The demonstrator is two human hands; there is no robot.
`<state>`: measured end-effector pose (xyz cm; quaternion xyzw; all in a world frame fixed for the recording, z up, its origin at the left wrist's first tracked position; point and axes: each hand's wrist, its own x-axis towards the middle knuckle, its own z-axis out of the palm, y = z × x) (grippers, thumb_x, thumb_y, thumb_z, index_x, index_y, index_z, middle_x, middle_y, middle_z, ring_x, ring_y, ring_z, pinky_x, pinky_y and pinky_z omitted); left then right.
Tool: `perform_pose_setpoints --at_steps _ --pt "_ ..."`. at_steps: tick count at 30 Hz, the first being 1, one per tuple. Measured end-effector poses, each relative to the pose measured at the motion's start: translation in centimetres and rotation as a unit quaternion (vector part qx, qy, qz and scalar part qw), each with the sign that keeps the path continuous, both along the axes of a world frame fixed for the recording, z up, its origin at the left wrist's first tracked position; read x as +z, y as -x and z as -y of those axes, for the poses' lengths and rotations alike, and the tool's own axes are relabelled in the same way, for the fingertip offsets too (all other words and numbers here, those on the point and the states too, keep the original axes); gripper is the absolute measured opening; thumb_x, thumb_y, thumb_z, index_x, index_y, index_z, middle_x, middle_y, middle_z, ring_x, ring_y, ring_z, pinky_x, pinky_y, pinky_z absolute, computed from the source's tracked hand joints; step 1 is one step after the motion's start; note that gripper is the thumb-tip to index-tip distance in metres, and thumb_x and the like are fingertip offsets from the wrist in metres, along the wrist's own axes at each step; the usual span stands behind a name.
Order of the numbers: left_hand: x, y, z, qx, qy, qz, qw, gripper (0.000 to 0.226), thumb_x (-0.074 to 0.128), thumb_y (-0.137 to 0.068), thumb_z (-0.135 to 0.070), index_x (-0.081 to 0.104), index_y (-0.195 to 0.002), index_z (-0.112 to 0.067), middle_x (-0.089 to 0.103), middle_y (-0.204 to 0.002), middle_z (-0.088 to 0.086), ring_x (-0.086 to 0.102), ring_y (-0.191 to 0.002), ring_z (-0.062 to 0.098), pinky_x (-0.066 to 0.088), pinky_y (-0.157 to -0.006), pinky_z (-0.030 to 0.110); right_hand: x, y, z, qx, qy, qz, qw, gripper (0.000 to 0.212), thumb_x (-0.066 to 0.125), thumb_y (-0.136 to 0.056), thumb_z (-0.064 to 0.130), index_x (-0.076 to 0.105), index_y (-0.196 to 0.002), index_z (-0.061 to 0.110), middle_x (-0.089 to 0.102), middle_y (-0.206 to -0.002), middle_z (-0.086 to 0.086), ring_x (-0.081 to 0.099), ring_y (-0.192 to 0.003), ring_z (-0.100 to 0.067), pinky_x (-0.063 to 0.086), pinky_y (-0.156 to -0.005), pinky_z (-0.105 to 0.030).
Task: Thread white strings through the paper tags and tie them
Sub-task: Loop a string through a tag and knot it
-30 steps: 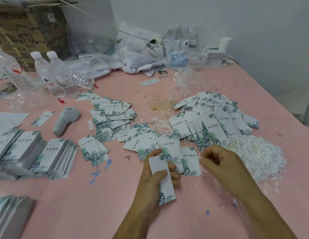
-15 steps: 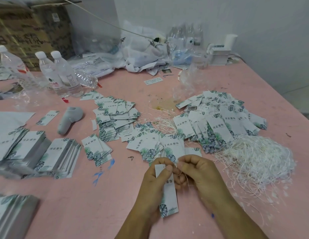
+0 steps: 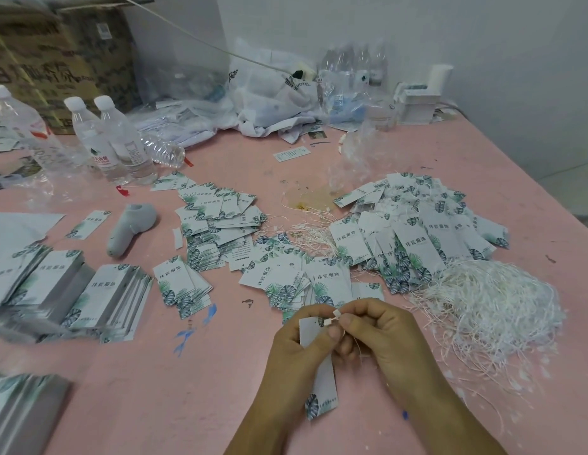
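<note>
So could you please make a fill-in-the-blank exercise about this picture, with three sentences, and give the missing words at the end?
1. The left hand grips one paper ____ at its upper end.
2. The right hand pinches the white string at the top of the tag, and the pile of loose strings lies on the ____ side of the hands.
3. The grey handheld device lies on the ____ table.

Missing words: tag; right; pink

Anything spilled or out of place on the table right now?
Yes: a yellowish stain marks the pink table between the two loose tag heaps, with strings straying beside it. One bottle lies tipped over.
</note>
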<state>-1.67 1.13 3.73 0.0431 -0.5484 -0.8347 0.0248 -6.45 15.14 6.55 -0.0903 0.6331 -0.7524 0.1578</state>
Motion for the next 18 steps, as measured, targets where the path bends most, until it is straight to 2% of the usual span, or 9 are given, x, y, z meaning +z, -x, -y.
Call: perform_pose_setpoints --at_steps 3,5,8,11,14,15,17,18 --pt "0.2 -0.1 -0.1 -0.009 0.028 -0.026 0.999 0.018 0.078 -0.080 -0.019 0.071 -0.095 -0.027 0.072 -0.076 0.005 0.068 -0.068 0.016 0.054 -0.064 0.023 -0.3 0.1 -0.1 -0.021 0.014 0.003 1.000 0.011 0.078 -0.076 0.021 0.074 -0.085 0.015 0.070 -0.071 -0.020 0.057 -0.050 -0.016 0.048 -0.047 -0.023" --pt "0.3 -0.1 -0.2 -0.019 0.031 -0.038 0.999 0.015 0.070 -0.088 -0.007 0.069 -0.094 -0.022 0.072 -0.076 0.007 0.069 -0.068 0.018 0.055 -0.064 0.024 -0.4 0.1 -0.2 -0.034 0.018 -0.006 0.999 0.011 0.077 -0.077 0.023 0.074 -0.085 0.017 0.069 -0.072 -0.023 0.055 -0.047 -0.014 0.044 -0.044 -0.021" --pt "0.1 0.0 -0.2 -0.014 0.037 -0.029 0.999 0.005 0.066 -0.090 -0.008 0.065 -0.093 -0.012 0.071 -0.079 0.016 0.066 -0.069 0.026 0.054 -0.064 0.033 -0.5 0.1 -0.3 -0.054 0.015 -0.011 0.998 0.014 0.076 -0.076 0.028 0.073 -0.086 0.018 0.068 -0.073 -0.026 0.053 -0.044 -0.014 0.042 -0.043 -0.022" --pt "-0.1 0.1 -0.2 -0.002 0.043 -0.011 0.999 0.005 0.068 -0.086 -0.011 0.065 -0.089 -0.015 0.067 -0.073 0.020 0.062 -0.064 0.027 0.052 -0.062 0.034 -0.6 0.2 -0.3 -0.069 0.006 -0.019 0.997 0.011 0.077 -0.079 0.027 0.073 -0.087 0.019 0.067 -0.073 -0.027 0.052 -0.044 -0.013 0.043 -0.042 -0.022" --pt "-0.1 0.1 0.1 0.004 0.008 0.009 1.000 0.008 0.070 -0.084 -0.010 0.065 -0.089 -0.015 0.062 -0.068 0.023 0.058 -0.058 0.027 0.051 -0.057 0.033 -0.5 0.8 -1.1 -0.115 -0.029 -0.044 0.992 0.003 0.070 -0.085 0.020 0.072 -0.087 0.021 0.072 -0.076 -0.014 0.053 -0.046 -0.013 0.042 -0.041 -0.025" --pt "-0.1 0.2 0.2 0.010 -0.016 0.019 1.000 0.010 0.071 -0.083 -0.010 0.065 -0.089 -0.014 0.061 -0.068 0.023 0.057 -0.056 0.026 0.051 -0.055 0.033 -0.4 1.2 -1.8 -0.149 -0.057 -0.054 0.986 0.007 0.069 -0.088 0.016 0.072 -0.088 0.023 0.073 -0.078 -0.010 0.054 -0.047 -0.012 0.043 -0.042 -0.026" --pt "0.0 0.2 0.5 0.015 -0.072 0.039 0.997 0.014 0.073 -0.080 -0.008 0.065 -0.089 -0.014 0.059 -0.067 0.022 0.056 -0.054 0.025 0.052 -0.052 0.034 -0.4 2.0 -3.4 -0.227 -0.135 -0.076 0.962 0.015 0.066 -0.091 0.015 0.071 -0.091 0.029 0.074 -0.083 0.003 0.059 -0.057 -0.011 0.050 -0.052 -0.030" --pt "0.1 0.2 0.6 0.015 -0.099 0.046 0.994 0.016 0.074 -0.078 -0.008 0.065 -0.089 -0.015 0.059 -0.067 0.021 0.055 -0.053 0.025 0.052 -0.052 0.035 -0.3 2.3 -4.1 -0.258 -0.207 -0.105 0.938 0.016 0.066 -0.091 0.016 0.070 -0.093 0.032 0.072 -0.088 0.011 0.062 -0.068 -0.011 0.052 -0.060 -0.030"
